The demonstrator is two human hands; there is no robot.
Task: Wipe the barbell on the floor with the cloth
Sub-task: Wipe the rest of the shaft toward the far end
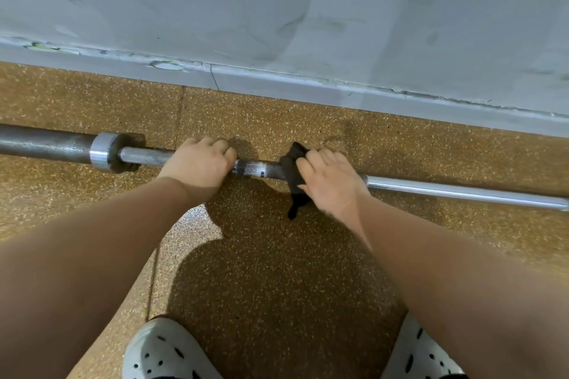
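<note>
Down on the speckled tan floor [277,271], just in front of the scuffed grey wall [277,9], your barbell [258,170] lay running left to right, roughly parallel with that wall. It looked pretty well used. The thick sleeve [43,141] at the left end was dark and dull, and the collar [103,151] next to it was bright polished metal. Between your hands the bar was mottled grey with a rough knurled look, and past your right hand it turned into smooth, shiny chrome. Your left hand [200,164] was clamped on the bar just right of the collar, fingers curled over the top. Your right hand [331,178] had its fingers curled around a dark cloth [292,169] bunched over the bar, with a tail of it hanging below. Your white perforated shoes [163,351] sat at the bottom edge, well back from the bar.
</note>
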